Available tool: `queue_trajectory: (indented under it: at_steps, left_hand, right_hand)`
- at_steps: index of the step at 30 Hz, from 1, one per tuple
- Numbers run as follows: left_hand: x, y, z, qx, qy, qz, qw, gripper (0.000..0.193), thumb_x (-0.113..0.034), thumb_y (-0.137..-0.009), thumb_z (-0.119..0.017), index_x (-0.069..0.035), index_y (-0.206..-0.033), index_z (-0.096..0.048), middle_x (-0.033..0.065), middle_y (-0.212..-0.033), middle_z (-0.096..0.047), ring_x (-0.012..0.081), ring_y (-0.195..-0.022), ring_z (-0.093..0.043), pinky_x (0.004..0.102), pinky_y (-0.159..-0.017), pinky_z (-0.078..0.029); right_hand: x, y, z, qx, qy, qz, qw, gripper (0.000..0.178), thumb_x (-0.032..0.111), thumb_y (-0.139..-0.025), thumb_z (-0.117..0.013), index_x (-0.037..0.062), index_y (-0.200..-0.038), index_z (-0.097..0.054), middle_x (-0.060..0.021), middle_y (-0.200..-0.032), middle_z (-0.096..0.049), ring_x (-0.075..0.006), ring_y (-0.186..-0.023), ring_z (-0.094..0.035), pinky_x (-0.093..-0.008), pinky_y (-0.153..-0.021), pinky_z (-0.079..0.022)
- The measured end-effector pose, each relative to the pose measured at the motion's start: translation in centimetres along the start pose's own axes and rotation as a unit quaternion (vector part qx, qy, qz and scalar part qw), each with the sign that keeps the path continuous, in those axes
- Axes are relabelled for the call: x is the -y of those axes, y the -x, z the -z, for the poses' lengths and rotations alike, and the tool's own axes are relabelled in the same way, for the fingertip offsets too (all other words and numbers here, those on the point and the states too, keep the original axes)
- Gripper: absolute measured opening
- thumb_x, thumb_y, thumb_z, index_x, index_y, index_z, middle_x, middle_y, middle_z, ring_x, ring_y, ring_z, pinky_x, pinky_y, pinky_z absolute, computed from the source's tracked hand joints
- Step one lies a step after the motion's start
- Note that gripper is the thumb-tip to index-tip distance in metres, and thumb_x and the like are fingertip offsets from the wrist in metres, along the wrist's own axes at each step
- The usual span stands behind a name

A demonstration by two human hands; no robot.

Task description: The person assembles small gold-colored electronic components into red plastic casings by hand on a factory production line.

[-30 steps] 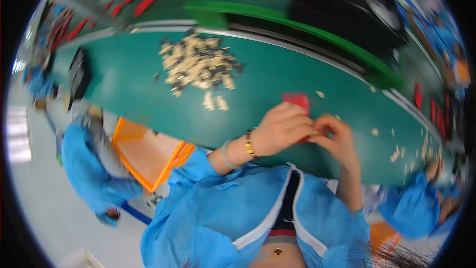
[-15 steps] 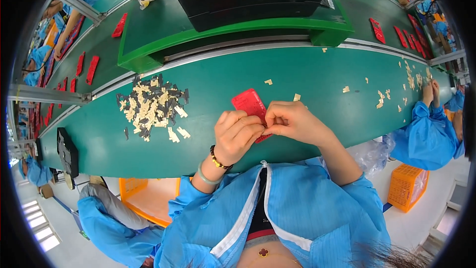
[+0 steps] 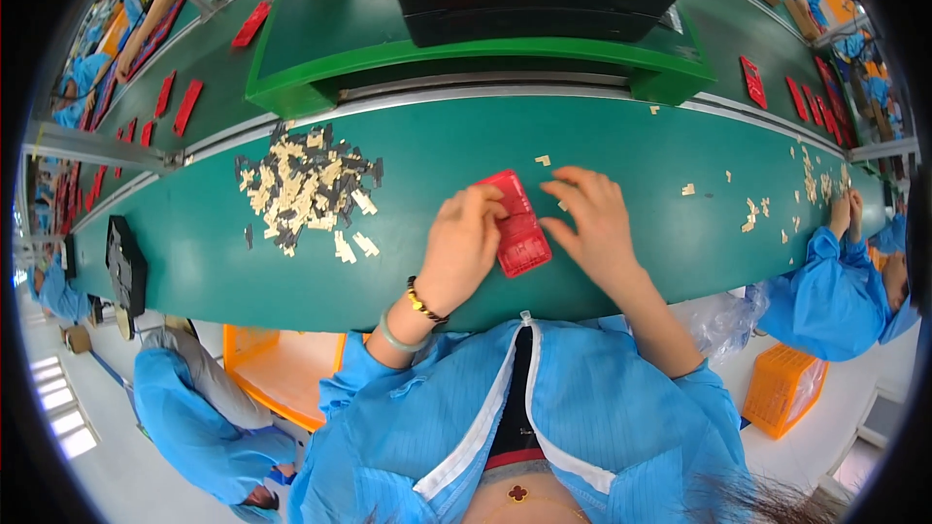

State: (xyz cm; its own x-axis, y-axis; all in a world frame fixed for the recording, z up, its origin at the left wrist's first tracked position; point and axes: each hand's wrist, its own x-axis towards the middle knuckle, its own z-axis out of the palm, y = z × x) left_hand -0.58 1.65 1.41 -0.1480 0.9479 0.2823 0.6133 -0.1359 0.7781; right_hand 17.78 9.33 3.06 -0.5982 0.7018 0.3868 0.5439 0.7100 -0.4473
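A red rectangular plastic shell is tilted above the green table, with moulded detail on its face. My left hand grips its left edge, the fingertips lying over its middle. Beside its right edge is my right hand, thumb and fingers apart, with nothing visible between them. A small cream plastic piece lies on the table beyond the right fingertips. Another cream piece near the right fingers is mostly hidden by them. To the left of my hands sits a heap of cream and dark grey plastic pieces.
A black bin stands on a green-edged raised shelf ahead. Red shells lie on the belt beyond the table at both sides. Orange crates stand below the table. A co-worker in blue handles cream pieces at the far right.
My right hand has come away from the shell and spread its fingers. My left hand still holds the shell, now turned more upright. The view has shifted slightly.
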Motion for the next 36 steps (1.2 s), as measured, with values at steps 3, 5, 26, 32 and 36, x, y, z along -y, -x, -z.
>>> queue_trajectory:
  at_steps: [3,5,26,32,36]
  left_hand:
    - [-0.5,-0.2,-0.1,-0.001,0.002,-0.035,0.999,0.026,0.006,-0.083,-0.051,-0.003,-0.107,-0.050,0.0098,-0.085,-0.066,0.0307,-0.081,-0.060,0.0403,-0.077,-0.045]
    - [0.3,-0.2,0.1,-0.034,0.145,0.082,0.985,0.026,0.006,-0.083,-0.050,-0.003,-0.108,-0.050,0.0090,-0.083,-0.066,0.0307,-0.081,-0.061,0.0402,-0.079,-0.044]
    - [1.6,1.8,-2.5,0.039,-0.268,-0.142,0.952,0.038,-0.020,-0.080,-0.067,0.005,-0.108,-0.059,0.0215,-0.120,-0.053,0.0362,-0.115,-0.050,0.0409,-0.094,-0.049]
    - [1.7,1.9,-2.7,0.036,-0.254,-0.136,0.957,0.037,-0.018,-0.080,-0.067,0.003,-0.109,-0.059,0.0216,-0.122,-0.052,0.0364,-0.115,-0.051,0.0403,-0.092,-0.050]
    - [2.0,1.5,-2.6,0.020,-0.221,-0.126,0.967,0.037,-0.017,-0.076,-0.069,0.001,-0.106,-0.057,0.0229,-0.121,-0.050,0.0379,-0.113,-0.051,0.0422,-0.091,-0.049]
  right_hand:
    - [1.5,-1.2,-1.8,-0.034,0.030,0.137,0.990,0.021,0.013,-0.070,-0.073,0.0101,-0.089,-0.065,-0.0041,-0.104,-0.060,-0.0241,-0.101,-0.057,-0.0392,-0.084,-0.042]
    - [1.6,-2.1,-2.5,-0.051,0.042,0.168,0.984,0.023,0.016,-0.067,-0.073,0.0115,-0.087,-0.065,-0.0037,-0.101,-0.060,-0.0242,-0.101,-0.056,-0.0409,-0.084,-0.041]
    - [-1.9,-5.7,-6.2,0.184,-0.289,-0.211,0.915,0.013,0.011,-0.086,-0.069,-0.0010,-0.083,-0.064,0.0000,-0.062,-0.060,-0.0033,-0.054,-0.049,-0.0220,-0.048,-0.039]
    - [-2.4,-5.5,-6.6,0.189,-0.276,-0.201,0.921,0.014,0.010,-0.085,-0.071,-0.0017,-0.084,-0.064,-0.0006,-0.063,-0.062,-0.0032,-0.057,-0.050,-0.0219,-0.051,-0.041]
    - [-2.4,-5.0,-6.9,0.187,-0.258,-0.190,0.929,0.012,0.012,-0.085,-0.069,0.0006,-0.086,-0.066,-0.0035,-0.065,-0.065,-0.0061,-0.056,-0.054,-0.0236,-0.052,-0.043]
